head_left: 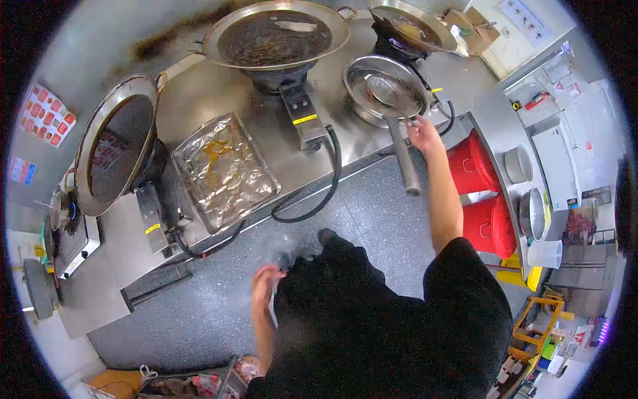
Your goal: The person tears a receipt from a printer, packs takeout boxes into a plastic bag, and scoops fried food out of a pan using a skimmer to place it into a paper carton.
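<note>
My right hand (423, 135) is at the near right rim of a round metal bowl (356, 100), just right of a thick grey handle (404, 159). Its fingers are closed, but what they pinch is hidden. Inside the bowl lies what looks like a round strainer, with a small ladle-like metal piece (383, 89) in it. My left hand (266, 279) hangs low beside my black clothing, fingers curled on crumpled see-through plastic (282, 247). Whether that is a bag or a loose sheet, I cannot tell.
Large oil-filled woks (276, 36) stand at the back, left and back right of the steel counter (186, 100). A foil-lined tray (229, 176) lies near the front edge. Black hoses (335, 166) loop over that edge. Red lidded buckets (488, 226) stand under the right-hand shelf.
</note>
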`<state>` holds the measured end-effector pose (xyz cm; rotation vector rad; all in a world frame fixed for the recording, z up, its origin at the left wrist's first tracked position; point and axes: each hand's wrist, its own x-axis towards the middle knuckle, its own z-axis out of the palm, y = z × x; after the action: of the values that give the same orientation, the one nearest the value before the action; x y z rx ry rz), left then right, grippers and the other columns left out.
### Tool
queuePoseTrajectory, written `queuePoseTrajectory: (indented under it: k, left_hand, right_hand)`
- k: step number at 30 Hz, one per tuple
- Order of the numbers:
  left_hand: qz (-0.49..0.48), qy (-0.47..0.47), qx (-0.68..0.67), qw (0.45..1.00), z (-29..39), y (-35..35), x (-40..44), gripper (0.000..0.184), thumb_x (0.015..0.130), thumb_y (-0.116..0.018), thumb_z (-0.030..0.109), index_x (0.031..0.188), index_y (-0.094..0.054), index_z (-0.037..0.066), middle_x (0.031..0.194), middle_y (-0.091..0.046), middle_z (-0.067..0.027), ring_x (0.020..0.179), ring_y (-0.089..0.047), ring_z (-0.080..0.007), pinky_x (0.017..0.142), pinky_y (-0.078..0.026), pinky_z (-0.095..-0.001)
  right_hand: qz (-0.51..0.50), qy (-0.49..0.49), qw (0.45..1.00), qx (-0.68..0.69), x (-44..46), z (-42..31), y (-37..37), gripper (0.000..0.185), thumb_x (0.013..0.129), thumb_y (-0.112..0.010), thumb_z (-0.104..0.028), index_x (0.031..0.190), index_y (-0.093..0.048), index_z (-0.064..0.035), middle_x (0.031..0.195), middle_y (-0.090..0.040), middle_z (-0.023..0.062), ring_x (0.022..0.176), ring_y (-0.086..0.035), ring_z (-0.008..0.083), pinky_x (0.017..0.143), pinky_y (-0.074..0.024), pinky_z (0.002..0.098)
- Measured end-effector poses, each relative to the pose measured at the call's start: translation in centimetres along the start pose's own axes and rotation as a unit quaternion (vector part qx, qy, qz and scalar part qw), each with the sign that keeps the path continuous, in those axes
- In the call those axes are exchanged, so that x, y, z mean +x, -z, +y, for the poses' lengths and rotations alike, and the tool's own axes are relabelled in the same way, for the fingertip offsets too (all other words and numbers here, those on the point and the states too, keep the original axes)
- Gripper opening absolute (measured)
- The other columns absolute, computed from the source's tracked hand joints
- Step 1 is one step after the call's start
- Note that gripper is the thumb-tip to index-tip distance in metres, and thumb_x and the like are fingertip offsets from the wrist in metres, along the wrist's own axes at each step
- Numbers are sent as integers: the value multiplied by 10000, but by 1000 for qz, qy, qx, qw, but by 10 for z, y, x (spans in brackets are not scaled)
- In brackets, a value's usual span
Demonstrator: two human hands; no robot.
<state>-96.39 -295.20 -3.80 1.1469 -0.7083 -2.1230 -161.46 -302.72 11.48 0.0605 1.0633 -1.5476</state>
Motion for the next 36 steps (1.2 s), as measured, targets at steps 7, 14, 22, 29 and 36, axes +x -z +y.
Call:
queuePoseTrajectory:
  k: [7, 14, 22, 29, 36]
  left_hand:
    - [-329, 152, -123, 924, 85, -313, 44, 549, 916, -423, 473, 1260, -446, 47, 1116, -579, -206, 909, -599, -269, 802, -481, -395]
    - [-308, 253, -269, 877, 99, -445, 82, 371, 883, -508, 180, 1232, -441, 75, 756, -457, -41, 580, -447, -143, 528, -385, -294]
    - [-240, 124, 45, 962, 65, -461, 58, 556, 826, -545, 38, 1324, -305, 101, 665, -466, -31, 457, -482, -134, 398, -400, -281]
    - [-121, -155, 436, 878, 48, -453, 48, 668, 714, -596, 67, 1319, -318, 18, 783, -600, -186, 605, -618, -326, 553, -510, -413]
    - [-33, -224, 547, 806, 32, -437, 51, 781, 662, -605, 59, 1368, -275, 8, 852, -610, -291, 772, -598, -455, 683, -488, -503]
  right_hand:
    - [42, 138, 838, -526, 1, -54, 17, 196, 871, -494, -179, 920, -511, 10, 664, -563, 113, 498, -545, 200, 380, -406, 314]
    - [192, 396, 544, -715, -37, -70, 78, 265, 867, -445, -209, 897, -575, 20, 888, -598, 283, 887, -560, 456, 778, -436, 515]
    - [229, 373, 641, -630, -73, -99, 86, 301, 902, -436, -237, 906, -604, 12, 819, -595, 240, 820, -576, 416, 704, -427, 474]
    - [191, 436, 629, -615, -103, -127, 14, 329, 931, -401, -247, 908, -609, 7, 710, -581, 232, 733, -581, 410, 663, -431, 472]
    - [184, 453, 495, -718, -86, -141, 10, 359, 935, -399, -278, 880, -595, 17, 796, -606, 257, 805, -579, 441, 687, -433, 508]
